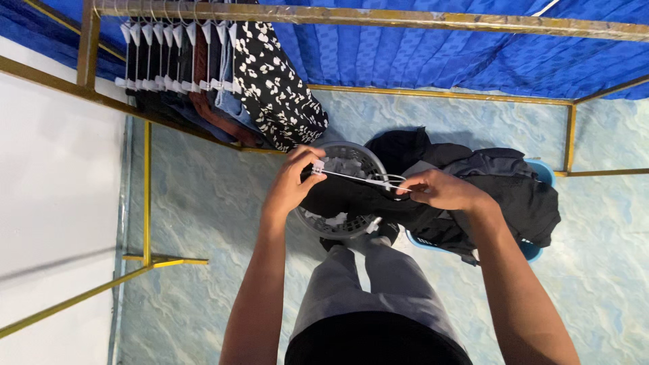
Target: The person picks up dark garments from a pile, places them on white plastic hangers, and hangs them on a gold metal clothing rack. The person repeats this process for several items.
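Black cloth [351, 199] is being clipped onto a white clip hanger [351, 177], held between both grips: left hand [292, 184] clamped on its clip, right hand [439, 190] on its hook. Beneath them a grey basket [351, 159] stands. Fastening the second clip seems called for next.

At frame centre the dark garment [351, 199] hides most of the grey basket [351, 161], black clothes [500, 189] bury the blue basket [544, 172], and both forearms leave the bottom edge.

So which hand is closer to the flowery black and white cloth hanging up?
Left. The left hand is just below the flowery cloth; the right hand is farther off, over the dark clothes.
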